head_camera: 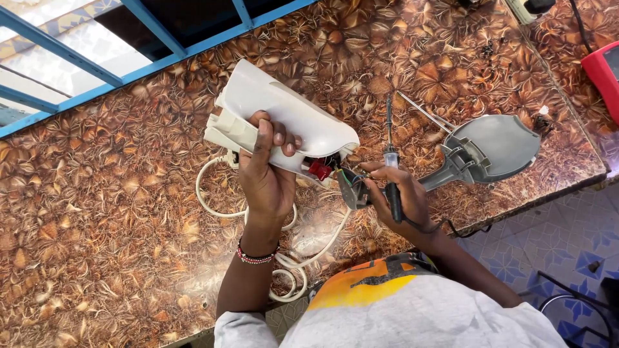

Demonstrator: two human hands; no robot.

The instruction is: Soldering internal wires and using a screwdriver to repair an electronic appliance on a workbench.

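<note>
My left hand (267,171) grips a white plastic appliance housing (284,116), holding it tilted above the table. Red and coloured wires show at its open lower end (322,169). My right hand (396,193) holds a soldering iron (390,161) with its thin tip pointing up, and also pinches a small round dark part (351,190) wired to the housing. A white power cord (290,258) trails from the housing in loops across the table to its front edge.
A grey metal plate with a handle-like bracket (490,151) lies right of my hands. A thin metal rod (422,113) rests beside it. A red device (603,71) sits at the far right. The patterned brown table (97,225) ends near a blue window frame (129,71).
</note>
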